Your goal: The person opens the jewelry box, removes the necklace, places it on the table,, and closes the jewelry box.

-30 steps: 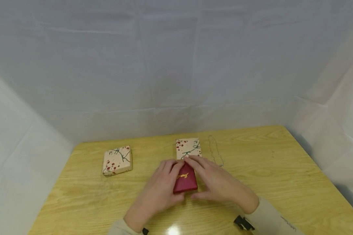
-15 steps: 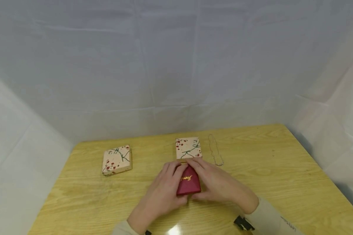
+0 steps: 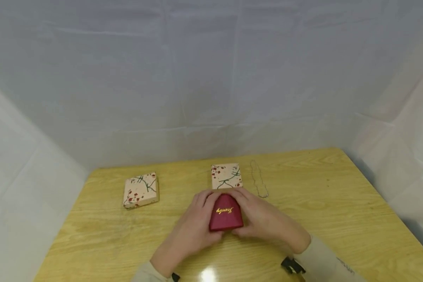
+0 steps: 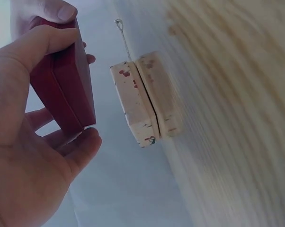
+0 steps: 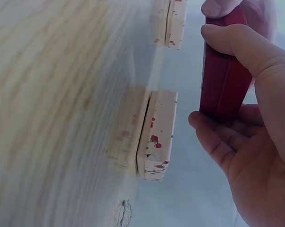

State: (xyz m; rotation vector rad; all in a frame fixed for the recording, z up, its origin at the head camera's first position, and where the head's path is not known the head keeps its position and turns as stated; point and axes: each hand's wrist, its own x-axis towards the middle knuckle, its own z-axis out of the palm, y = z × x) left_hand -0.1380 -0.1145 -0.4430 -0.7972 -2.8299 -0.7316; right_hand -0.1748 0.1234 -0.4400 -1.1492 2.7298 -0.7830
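A dark red jewelry box (image 3: 226,220) with gold lettering on its lid is held up off the table between both hands. The left hand (image 3: 194,225) grips its left side, thumb on the near edge and fingers curled round the far edge. On the opposite side the right hand (image 3: 262,215) holds it the same way. In both wrist views the red box (image 4: 69,85) looks closed, with a seam along its side. Just beyond the hands lies a cream box (image 3: 226,175) printed with red blossoms and green branches. To its right rests a thin silver chain necklace (image 3: 255,178).
Another blossom-printed box (image 3: 141,190) sits toward the left of the wooden table (image 3: 102,235). A white cloth (image 3: 204,70) hangs behind the table and along both sides. A bright light reflection shows on the wood near the front.
Both hands have shifted slightly with the red box, which has turned and tilted so that its lid and gold lettering show more fully. The printed boxes and necklace have stayed in place.
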